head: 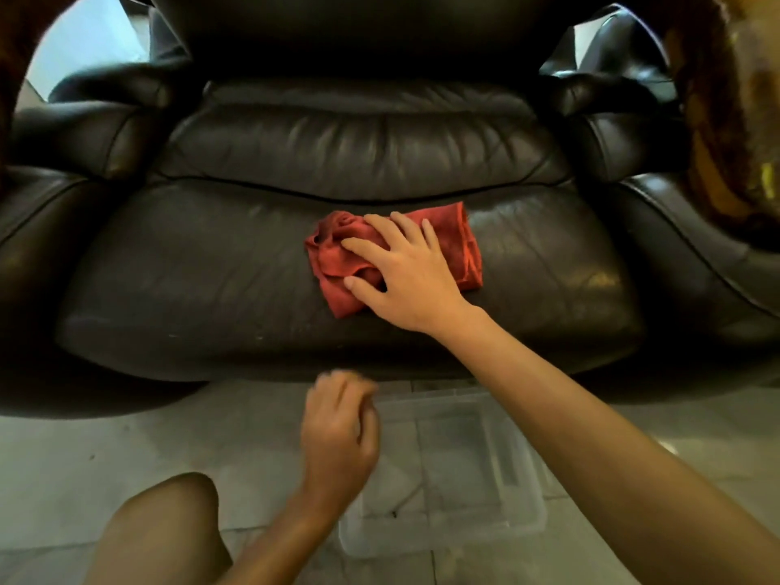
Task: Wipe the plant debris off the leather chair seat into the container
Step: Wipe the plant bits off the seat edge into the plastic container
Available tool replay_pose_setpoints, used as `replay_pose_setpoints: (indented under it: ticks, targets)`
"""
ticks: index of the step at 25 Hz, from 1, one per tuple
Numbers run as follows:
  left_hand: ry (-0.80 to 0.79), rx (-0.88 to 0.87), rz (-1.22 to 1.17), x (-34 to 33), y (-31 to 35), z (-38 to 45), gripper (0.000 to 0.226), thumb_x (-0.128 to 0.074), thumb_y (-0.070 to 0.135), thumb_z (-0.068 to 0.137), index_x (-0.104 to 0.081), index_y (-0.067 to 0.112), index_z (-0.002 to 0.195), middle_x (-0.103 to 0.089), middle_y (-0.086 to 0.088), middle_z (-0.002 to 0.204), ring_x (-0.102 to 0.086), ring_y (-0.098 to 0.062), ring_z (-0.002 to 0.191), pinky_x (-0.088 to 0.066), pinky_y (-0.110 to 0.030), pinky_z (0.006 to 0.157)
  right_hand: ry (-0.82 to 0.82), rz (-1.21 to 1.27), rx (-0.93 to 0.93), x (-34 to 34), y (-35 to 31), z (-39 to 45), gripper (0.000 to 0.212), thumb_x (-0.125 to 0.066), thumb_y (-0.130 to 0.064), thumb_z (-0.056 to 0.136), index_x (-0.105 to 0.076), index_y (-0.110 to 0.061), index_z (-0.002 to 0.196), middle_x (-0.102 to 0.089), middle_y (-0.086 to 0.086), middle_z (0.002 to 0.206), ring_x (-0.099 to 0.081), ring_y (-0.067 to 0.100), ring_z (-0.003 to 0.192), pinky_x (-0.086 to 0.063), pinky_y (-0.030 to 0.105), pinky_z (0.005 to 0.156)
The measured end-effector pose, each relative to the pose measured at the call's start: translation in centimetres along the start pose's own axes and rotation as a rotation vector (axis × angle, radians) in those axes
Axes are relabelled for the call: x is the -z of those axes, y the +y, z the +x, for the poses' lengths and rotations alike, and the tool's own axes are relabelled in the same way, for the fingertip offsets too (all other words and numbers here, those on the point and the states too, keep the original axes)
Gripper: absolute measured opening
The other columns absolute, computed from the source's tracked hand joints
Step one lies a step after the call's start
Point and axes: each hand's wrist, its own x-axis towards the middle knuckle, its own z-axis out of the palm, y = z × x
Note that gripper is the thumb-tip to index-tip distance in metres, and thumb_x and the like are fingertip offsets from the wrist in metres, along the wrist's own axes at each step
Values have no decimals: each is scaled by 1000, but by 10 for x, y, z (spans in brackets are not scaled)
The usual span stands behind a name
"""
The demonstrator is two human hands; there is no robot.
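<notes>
A dark leather chair seat (pixel 202 272) fills the middle of the view. A crumpled red cloth (pixel 456 242) lies near the seat's centre, and my right hand (pixel 405 276) presses flat on it with fingers spread. My left hand (pixel 342 428) hovers with fingers curled, blurred, just below the seat's front edge at the left rim of a clear plastic container (pixel 460 470). The container sits on the floor in front of the chair. A few pale specks of debris (pixel 261 333) show near the seat's front edge. Whether my left hand holds anything is unclear.
Padded armrests (pixel 84 133) flank the seat on both sides, with the backrest (pixel 358 31) behind. Pale floor tiles (pixel 105 449) lie below. My knee (pixel 169 529) is at the bottom left. A brown-orange object (pixel 734 111) hangs at the right edge.
</notes>
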Motion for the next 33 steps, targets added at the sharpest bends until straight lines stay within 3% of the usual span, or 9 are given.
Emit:
replay_pose_setpoints:
  ticks: [2, 4, 9, 12, 15, 17, 19, 27, 33]
  targets:
    - [-221, 187, 34, -31, -26, -36, 20, -47, 13, 82, -66, 12, 89, -65, -6, 91, -59, -21, 85, -46, -25, 75, 35, -4, -12, -4, -1, 1, 49, -53, -49, 84, -50, -31, 130, -39, 7, 147, -26, 36, 137, -16, 60, 113]
    - [-412, 383, 139, -63, -56, -49, 23, -52, 14, 86, -64, 12, 106, -64, -9, 111, -58, -25, 102, -47, -30, 83, 72, 3, -25, -7, -1, 2, 50, -53, -50, 82, -52, -31, 128, -42, 7, 145, -30, 35, 135, -18, 59, 112]
    - [-649, 799, 290, -85, -92, -58, 74, -54, 42, 87, -21, 7, 144, -28, -14, 149, -31, -32, 134, -38, -45, 102, 127, 7, -51, -11, -1, 5, 51, -52, -51, 78, -54, -33, 126, -45, 6, 143, -33, 33, 134, -19, 56, 113]
    - [-681, 1012, 66, -95, -105, -74, 98, -64, 41, 81, 0, 12, 149, -30, -20, 149, -36, -37, 133, -39, -47, 102, 152, -4, -52, -18, 0, 4, 50, -50, -55, 80, -54, -33, 125, -46, 6, 142, -35, 32, 133, -20, 56, 112]
    - [-532, 1153, -42, -99, -116, -86, 93, -70, 27, 79, -11, 5, 147, -50, -26, 134, -54, -39, 118, -48, -43, 95, 172, -3, -52, -22, 1, 2, 52, -47, -62, 81, -55, -34, 125, -47, 4, 141, -36, 32, 132, -20, 56, 112]
    - [-558, 1197, -53, -99, -122, -88, 74, -73, 23, 76, -35, -2, 135, -55, -25, 129, -57, -38, 114, -51, -44, 93, 178, -7, -51, -22, 1, 2, 52, -48, -62, 81, -55, -34, 124, -48, 4, 140, -37, 31, 132, -20, 55, 112]
    - [-610, 1248, -122, -98, -125, -85, 65, -74, 22, 74, -45, -1, 127, -58, -22, 127, -60, -37, 109, -53, -45, 90, 182, -9, -47, -22, 1, 2, 52, -49, -61, 81, -55, -33, 124, -48, 4, 140, -37, 31, 132, -21, 56, 112]
    - [-598, 1170, -320, -83, -107, -49, 57, -72, 17, 72, -49, 8, 123, -61, -14, 117, -61, -32, 103, -55, -44, 88, 193, -15, -57, -23, 1, 3, 51, -50, -59, 80, -55, -33, 123, -51, 3, 136, -40, 30, 128, -23, 55, 111]
    - [-582, 1060, -424, -40, -69, -37, 39, -70, 19, 74, -59, 16, 111, -67, -6, 105, -65, -22, 90, -55, -33, 71, 162, -8, -72, -20, -1, 2, 49, -51, -56, 80, -55, -32, 123, -51, 4, 136, -41, 30, 127, -22, 55, 111]
